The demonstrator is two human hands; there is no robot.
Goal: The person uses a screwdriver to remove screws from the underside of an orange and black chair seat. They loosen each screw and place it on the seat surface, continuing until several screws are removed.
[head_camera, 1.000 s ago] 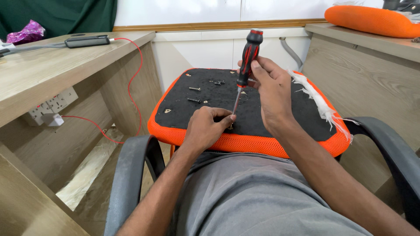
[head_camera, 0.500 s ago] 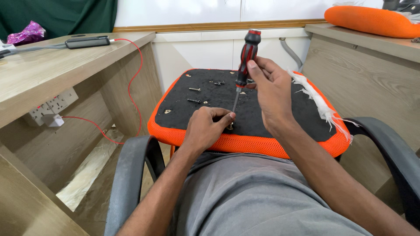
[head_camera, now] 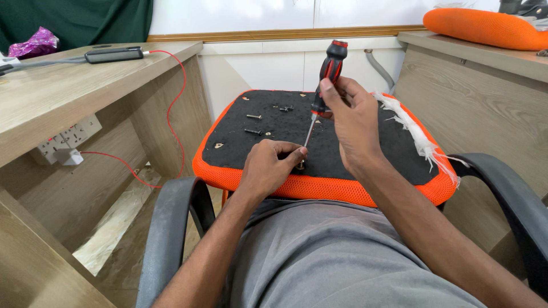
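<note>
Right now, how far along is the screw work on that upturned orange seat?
Already out: several loose screws lie on the black underside of the orange seat. In hand: the right hand holds a red-and-black screwdriver, its tip at a fastener steadied by the left hand. That fastener isn't free yet; others cannot be counted.

We read this as an office: wooden desks (head_camera: 68,108) on both sides, a wall socket (head_camera: 65,138) with red cable (head_camera: 174,108), and a black chair armrest (head_camera: 168,228).
</note>
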